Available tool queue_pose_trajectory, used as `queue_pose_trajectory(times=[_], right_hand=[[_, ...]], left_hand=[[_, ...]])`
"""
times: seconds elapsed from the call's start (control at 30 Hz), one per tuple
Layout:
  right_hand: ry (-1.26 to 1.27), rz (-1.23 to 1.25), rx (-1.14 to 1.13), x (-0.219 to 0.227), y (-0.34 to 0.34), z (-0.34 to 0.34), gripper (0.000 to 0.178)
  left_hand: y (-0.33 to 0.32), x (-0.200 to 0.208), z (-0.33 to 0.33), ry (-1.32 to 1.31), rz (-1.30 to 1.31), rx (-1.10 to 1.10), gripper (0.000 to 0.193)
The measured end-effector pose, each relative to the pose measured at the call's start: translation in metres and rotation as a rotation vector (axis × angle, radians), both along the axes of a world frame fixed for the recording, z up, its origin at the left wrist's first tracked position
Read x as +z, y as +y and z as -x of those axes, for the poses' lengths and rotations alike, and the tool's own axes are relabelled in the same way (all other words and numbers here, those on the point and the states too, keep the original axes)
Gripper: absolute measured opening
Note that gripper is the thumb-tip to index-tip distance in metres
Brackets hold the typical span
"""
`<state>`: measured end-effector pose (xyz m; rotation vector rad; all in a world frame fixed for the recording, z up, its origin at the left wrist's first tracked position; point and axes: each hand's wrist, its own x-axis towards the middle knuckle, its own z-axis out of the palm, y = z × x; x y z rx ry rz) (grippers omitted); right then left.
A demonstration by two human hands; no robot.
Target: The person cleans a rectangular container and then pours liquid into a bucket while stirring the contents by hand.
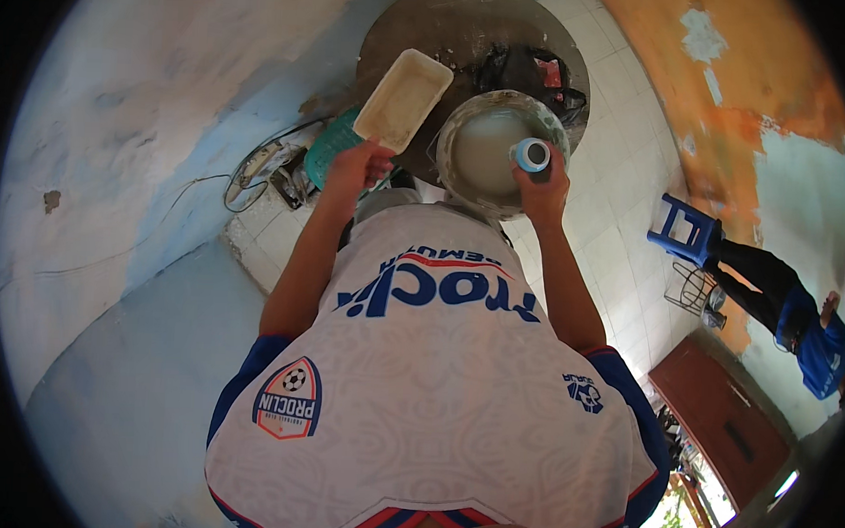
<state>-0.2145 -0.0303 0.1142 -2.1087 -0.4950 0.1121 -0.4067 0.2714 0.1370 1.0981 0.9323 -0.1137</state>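
My left hand (358,167) has its fingers closed at the near end of a shallow, cream-coloured rectangular tray (405,100). The tray slants away from me, its far part over the round table. In my right hand (545,186) is a small light-blue cylindrical container (531,156). Its upward end shows a white ring around a dark centre; whether that is a cap or an opening I cannot tell. This hand is above the near right part of a smeared, whitish bucket (449,176). Murky greyish liquid (490,147) lies inside the bucket.
The round brown table (408,21) carries a black plastic bag (513,70) with a red packet. Left of me are a green basin-like item (326,149) and cabled tools (279,171). To the right are a blue stool (684,228), a wire rack (690,287) and another person (797,319).
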Motion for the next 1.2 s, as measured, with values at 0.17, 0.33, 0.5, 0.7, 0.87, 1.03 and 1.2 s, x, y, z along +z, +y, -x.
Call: queue_pose_trajectory(times=[0.17,0.33,0.5,0.7,0.87,1.03,1.2], right_hand=[[-0.094,0.0,0.138,0.025,-0.009,-0.015,0.065],[-0.162,0.06,0.261,0.039,-0.031,-0.038,0.071],[-0.295,0.284,0.371,0.046,-0.052,-0.059,0.074],[-0.21,0.345,0.449,0.036,-0.065,-0.074,0.071],[-0.196,0.354,0.514,0.034,-0.071,-0.079,0.069],[-0.317,0.345,0.575,0.04,-0.071,-0.085,0.07],[-0.28,0.387,0.594,0.043,-0.07,-0.09,0.067]], left_hand=[[-0.055,0.012,-0.04,-0.059,-0.163,-0.122,0.042],[-0.102,-0.009,-0.068,-0.077,-0.329,-0.285,0.038],[-0.131,-0.023,-0.074,-0.046,-0.462,-0.293,0.038],[-0.155,-0.026,-0.081,-0.035,-0.679,-0.192,0.037],[-0.163,-0.038,-0.083,0.046,-0.775,-0.11,0.039],[-0.174,-0.04,-0.081,0.098,-0.895,-0.086,0.043],[-0.173,-0.044,-0.08,0.088,-0.92,-0.076,0.041]])
